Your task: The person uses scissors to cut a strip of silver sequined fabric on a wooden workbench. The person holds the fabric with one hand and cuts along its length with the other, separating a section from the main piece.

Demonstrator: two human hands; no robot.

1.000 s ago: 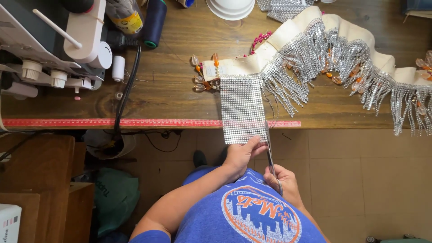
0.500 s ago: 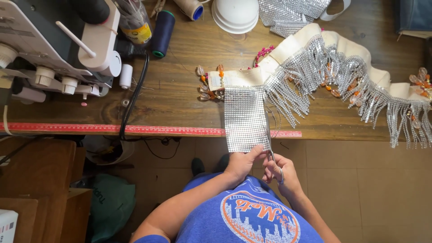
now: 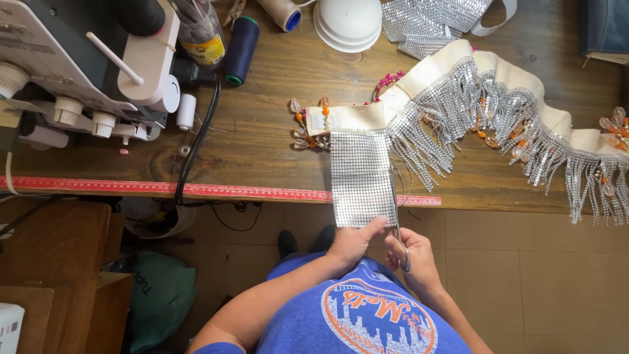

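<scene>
Silver rhinestone mesh panel (image 3: 359, 177) hanging off the front edge of the wooden table (image 3: 262, 131), upper end joined to the cream fringed band (image 3: 458, 72), lower end over the gap above the tiled floor (image 3: 524, 262); pinched at its bottom edge by the left hand (image 3: 350, 242), fingers closed on the lower corner and pulling it taut; right hand (image 3: 409, 252) wrapped around the handles of the scissors (image 3: 396, 226), blades running up along the panel's right edge.

Likely limp and drapey, yet weighty for its size with all those small stones; probably slick on the faced side and prone to sliding or curling once let go; best held at a corner or along the bottom hem, under light tension, well away from the cut line; stones near a cut edge likely to shed, so gentle handling judged wise. Fringe strands (image 3: 445, 124) beside it apt to snag.

Hard to read: how far the blades stand apart, thin and bright against the mesh; exact joint between panel and band, hidden by orange beads (image 3: 308, 121); whether the blades touch the mesh or lie just beside it. Cut off by the frame: sewing machine (image 3: 85, 59) at upper left, second mesh piece (image 3: 426, 19) at top, band's far right end; red measuring tape (image 3: 196, 190) partly covered by the panel.
</scene>
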